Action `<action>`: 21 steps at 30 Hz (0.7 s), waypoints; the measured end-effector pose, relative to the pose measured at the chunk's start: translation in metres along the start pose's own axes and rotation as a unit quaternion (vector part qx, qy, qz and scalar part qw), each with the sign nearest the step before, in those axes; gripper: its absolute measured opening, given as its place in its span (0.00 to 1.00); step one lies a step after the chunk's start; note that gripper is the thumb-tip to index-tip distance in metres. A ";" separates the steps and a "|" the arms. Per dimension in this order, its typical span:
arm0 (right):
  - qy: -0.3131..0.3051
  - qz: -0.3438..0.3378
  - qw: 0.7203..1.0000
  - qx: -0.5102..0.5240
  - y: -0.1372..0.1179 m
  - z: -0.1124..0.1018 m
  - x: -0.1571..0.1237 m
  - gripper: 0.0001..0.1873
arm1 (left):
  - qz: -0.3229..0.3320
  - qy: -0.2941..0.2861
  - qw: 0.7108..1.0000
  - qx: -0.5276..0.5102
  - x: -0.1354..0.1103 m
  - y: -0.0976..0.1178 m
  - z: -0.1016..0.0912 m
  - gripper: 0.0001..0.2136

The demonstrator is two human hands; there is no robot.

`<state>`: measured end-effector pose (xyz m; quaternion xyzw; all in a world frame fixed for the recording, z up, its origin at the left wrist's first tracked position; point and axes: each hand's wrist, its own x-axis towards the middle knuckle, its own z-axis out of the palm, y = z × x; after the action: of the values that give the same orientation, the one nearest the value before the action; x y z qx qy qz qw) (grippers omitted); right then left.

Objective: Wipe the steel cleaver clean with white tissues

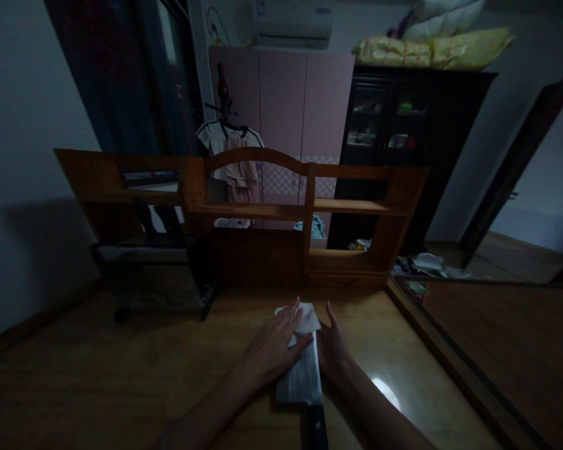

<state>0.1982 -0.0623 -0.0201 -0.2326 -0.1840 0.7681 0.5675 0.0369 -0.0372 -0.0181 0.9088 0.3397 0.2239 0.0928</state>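
Observation:
A cleaver (301, 379) lies flat on the wooden desk (122, 369), its broad steel blade pointing away from me and its black handle (316, 429) at the bottom edge. My left hand (274, 345) lies flat with fingers stretched out, pressing a white cloth or tissue (306, 317) onto the blade's far end. My right hand (333, 347) rests against the blade's right edge, thumb up and fingers apart.
A wooden shelf unit (263, 212) stands along the desk's far edge, with a dark wire rack (154, 275) at its left. Beyond are a pink wardrobe (291, 106), a dark cabinet (403, 131) and hanging clothes (237, 165). The desk's right edge (431, 337) drops off.

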 end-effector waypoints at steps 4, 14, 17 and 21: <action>0.026 -0.003 1.000 0.003 -0.002 0.000 0.002 0.27 | 0.007 -0.001 1.000 0.001 0.001 0.001 0.002 0.30; 0.010 0.029 1.000 0.004 -0.001 -0.012 0.013 0.27 | 0.048 -0.064 0.996 -0.046 0.004 0.001 -0.005 0.25; -0.012 0.030 0.999 0.016 -0.001 -0.007 0.010 0.29 | 0.011 -0.038 0.998 -0.050 0.006 -0.007 0.003 0.24; -0.013 0.023 0.999 0.027 -0.002 0.001 0.005 0.28 | -0.017 -0.022 0.998 -0.058 0.005 -0.011 0.010 0.24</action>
<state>0.1981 -0.0573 -0.0192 -0.2114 -0.1653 0.7883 0.5537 0.0386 -0.0265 -0.0289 0.9007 0.3392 0.2215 0.1567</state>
